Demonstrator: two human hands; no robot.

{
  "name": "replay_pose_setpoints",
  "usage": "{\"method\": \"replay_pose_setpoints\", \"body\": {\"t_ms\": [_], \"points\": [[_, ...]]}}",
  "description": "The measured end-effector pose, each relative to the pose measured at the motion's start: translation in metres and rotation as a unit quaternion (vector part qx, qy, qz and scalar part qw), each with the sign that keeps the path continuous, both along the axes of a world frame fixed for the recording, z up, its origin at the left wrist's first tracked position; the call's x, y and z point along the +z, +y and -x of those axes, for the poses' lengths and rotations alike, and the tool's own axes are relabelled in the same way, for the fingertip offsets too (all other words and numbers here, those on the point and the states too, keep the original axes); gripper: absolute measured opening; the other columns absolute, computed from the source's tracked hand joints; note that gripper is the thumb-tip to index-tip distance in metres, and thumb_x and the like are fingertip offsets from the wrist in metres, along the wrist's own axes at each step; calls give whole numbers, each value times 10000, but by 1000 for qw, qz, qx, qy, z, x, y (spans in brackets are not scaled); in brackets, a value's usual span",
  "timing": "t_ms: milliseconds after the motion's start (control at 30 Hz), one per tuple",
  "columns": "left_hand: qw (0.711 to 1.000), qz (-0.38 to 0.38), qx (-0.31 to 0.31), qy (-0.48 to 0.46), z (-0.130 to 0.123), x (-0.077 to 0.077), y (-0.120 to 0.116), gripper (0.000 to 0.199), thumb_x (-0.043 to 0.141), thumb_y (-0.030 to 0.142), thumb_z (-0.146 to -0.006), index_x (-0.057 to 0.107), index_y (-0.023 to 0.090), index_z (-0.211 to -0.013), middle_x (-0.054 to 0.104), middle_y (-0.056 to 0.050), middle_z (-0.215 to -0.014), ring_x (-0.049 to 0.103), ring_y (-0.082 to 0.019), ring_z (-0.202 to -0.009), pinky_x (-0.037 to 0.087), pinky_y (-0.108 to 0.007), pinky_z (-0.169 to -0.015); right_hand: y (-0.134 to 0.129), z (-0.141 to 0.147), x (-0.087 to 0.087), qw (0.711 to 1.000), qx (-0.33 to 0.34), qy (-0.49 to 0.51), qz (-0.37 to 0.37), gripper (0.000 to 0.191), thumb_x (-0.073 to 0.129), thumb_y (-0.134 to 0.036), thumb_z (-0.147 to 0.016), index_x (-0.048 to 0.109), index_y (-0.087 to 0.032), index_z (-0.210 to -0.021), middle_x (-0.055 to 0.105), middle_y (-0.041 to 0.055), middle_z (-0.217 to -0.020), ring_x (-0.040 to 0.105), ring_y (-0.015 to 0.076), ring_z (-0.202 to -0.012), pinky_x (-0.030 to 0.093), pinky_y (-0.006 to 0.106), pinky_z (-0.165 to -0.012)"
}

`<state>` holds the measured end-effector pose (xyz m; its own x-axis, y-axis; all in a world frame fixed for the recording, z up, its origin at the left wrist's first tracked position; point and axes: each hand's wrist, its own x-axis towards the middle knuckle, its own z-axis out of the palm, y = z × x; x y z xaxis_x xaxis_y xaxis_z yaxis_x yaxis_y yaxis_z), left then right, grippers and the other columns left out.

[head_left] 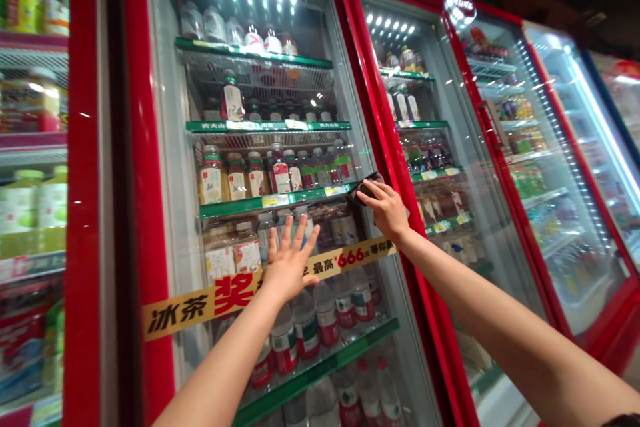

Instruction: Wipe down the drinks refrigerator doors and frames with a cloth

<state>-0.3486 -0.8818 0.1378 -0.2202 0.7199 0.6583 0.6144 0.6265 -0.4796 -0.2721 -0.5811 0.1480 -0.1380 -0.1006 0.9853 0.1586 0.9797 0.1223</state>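
a bare left hand (286, 267) spreads its fingers over a tall clear glass fridge door (350, 97), contact uncertain, while the bare right hand (389, 208) holds a dark, soft-looking cloth (354, 192) under its fingers near the pane's right edge, apparently wiping. a further stroke seems to call for flat, even pressure, with little room rightward, where a glossy red upright frame (387, 147) borders the glass; smooth pane opens up and left, and a yellow printed strip (327, 265) crosses below the cloth.
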Motion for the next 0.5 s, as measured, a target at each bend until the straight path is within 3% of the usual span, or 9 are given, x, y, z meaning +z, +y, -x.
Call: {"method": "replay_pose_setpoints", "body": {"t_ms": [133, 200, 267, 433, 500], "points": [[1000, -4, 0, 5, 1, -1, -1, 1299, 865, 645, -594, 89, 353, -1593, 49, -76, -1697, -27, -395, -1559, 36, -689, -1225, 22, -3, 41, 998, -43, 33, 13, 502, 484, -121, -952, 604, -297, -1407, 452, 45, -1587, 383, 275, -1466, 404, 484, -1136], [1000, -5, 3, 4, 0, -1, -1, 1289, 865, 647, -593, 109, 354, -1595, 57, -77, -1698, -17, -395, -1560, 39, -681, -1228, 33, 3, 40, 996, -74, 31, 44, 522, 486, -130, -953, 555, -251, -1456, 437, 80, -1594, 360, 303, -1481, 400, 503, -1137], [1000, -3, 5, -2, -1, 0, -1, 1275, 865, 644, -596, 130, 351, -1596, 57, -77, -1698, -18, -395, -1561, 30, -681, -1228, 40, 9, 16, 994, -94, 22, 54, 543, 470, -121, -956, 520, -227, -1485, 430, 91, -1597, 339, 313, -1493, 390, 502, -1150], [1000, 2, 10, -12, -3, 2, 1, 1276, 879, 621, -592, 146, 334, -1597, 24, -79, -1695, -60, -398, -1555, 1, -692, -1221, 38, 8, -89, 992, -114, 11, 47, 588, 457, -105, -948, 475, -248, -1518, 412, 77, -1610, 307, 298, -1511, 370, 486, -1179], [1000, 5, 8, -7, -2, 2, 2, 1281, 873, 628, -597, 134, 328, -1599, 19, -84, -1695, -70, -400, -1554, -7, -696, -1218, 36, 4, -108, 993, -110, -3, 48, 618, 457, -90, -934, 459, -261, -1527, 406, 68, -1615, 293, 286, -1518, 366, 485, -1186]]}}
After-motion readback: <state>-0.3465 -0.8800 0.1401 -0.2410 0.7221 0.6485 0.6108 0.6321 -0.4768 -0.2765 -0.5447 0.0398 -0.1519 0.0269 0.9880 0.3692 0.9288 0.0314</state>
